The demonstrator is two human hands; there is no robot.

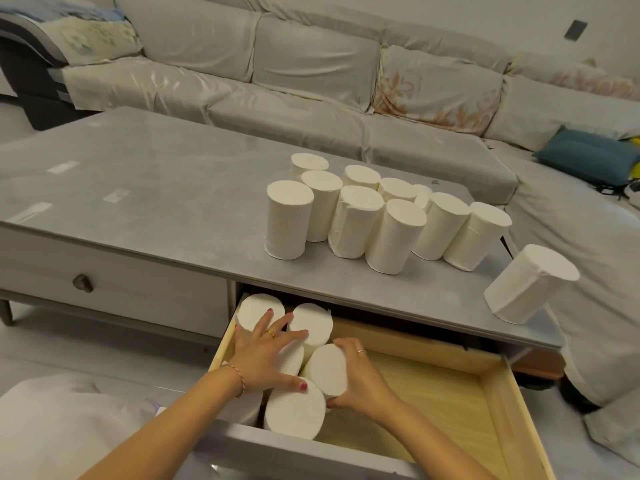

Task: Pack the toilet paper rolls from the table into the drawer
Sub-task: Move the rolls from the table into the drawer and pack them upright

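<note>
At the near left, the open pale-wood drawer (491,389) of the grey stone-topped table (138,174) holds at least 5 white cylindrical toilet paper rolls standing upright, crowded into its left end. The left hand (263,355) lies spread wide and flat over their tops, fingers reaching across the 2 far rolls, likely to press the group together and stop it tipping. Just to the right, the right hand (356,375) curls around the side of the rightmost drawer roll (325,367), holding it and seemingly nudging it left against its neighbours, which would keep the packing tight and save room. The right half of the drawer is bare wood.

Farther off and to the right, on the table top, a cluster of about 10 upright unpacked rolls (367,216) stands touching one another, with 1 lone roll (530,289) apart near the table's right edge, within easy reach. A plastic-covered grey sofa (277,81) runs behind the table. Judging by the counts, well under half the task is done.
</note>
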